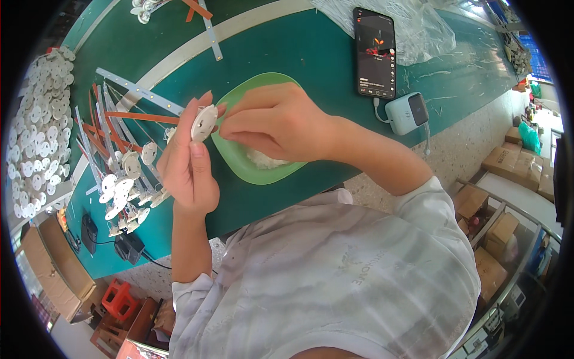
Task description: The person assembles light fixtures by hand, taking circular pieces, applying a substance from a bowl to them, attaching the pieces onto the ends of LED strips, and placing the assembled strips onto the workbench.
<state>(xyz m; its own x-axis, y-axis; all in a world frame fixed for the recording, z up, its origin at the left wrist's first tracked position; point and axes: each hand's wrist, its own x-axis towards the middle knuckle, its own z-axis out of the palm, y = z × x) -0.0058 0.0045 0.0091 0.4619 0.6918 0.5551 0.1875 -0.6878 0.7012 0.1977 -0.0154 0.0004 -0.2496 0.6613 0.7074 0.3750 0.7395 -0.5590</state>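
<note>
In my left hand (190, 170) a round white disc (204, 124) with small holes is held tilted between thumb and fingers. My right hand (284, 119) is just right of it, above a green plate (270, 79). Its thumb and fingertips are pinched together close to the disc's edge; what sits between them is too small or hidden to name. Small white pieces (265, 160) lie in the plate, partly covered by the right hand. A pale strip with dots (139, 91) and an orange strip (140, 117) run toward the left hand; whether they join the disc is hidden.
Left of my hands lies a bundle of strips with white discs (122, 185). A large heap of similar discs (42, 131) fills the far left. A lit phone (375, 54) is cabled to a power bank (406, 112) at right, beside clear plastic film (421, 33). Black adapters (128, 247) lie near the left edge.
</note>
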